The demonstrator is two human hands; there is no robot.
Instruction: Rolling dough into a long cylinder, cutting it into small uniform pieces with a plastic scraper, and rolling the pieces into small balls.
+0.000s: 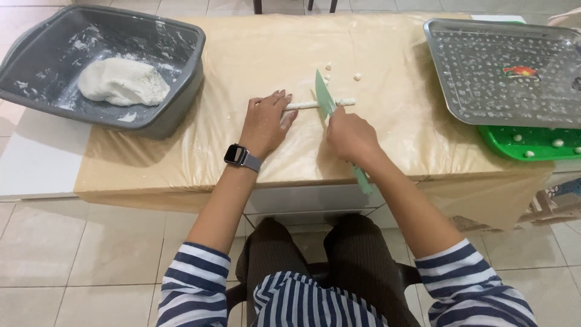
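A thin white dough rope (305,105) lies across the middle of a table covered with beige plastic sheet (254,54). My left hand (265,122) rests flat on the rope's left end, a dark watch on its wrist. My right hand (350,135) grips a green ruler-like cutter (324,95), whose blade stands on the rope near its right end. A few small cut dough bits (357,76) lie just beyond the blade.
A grey plastic tub (181,36) at the far left holds a large lump of white dough (123,81). A perforated metal tray (502,72) sits at the right on a green tray (514,148) holding small dough balls. My knees are under the table's front edge.
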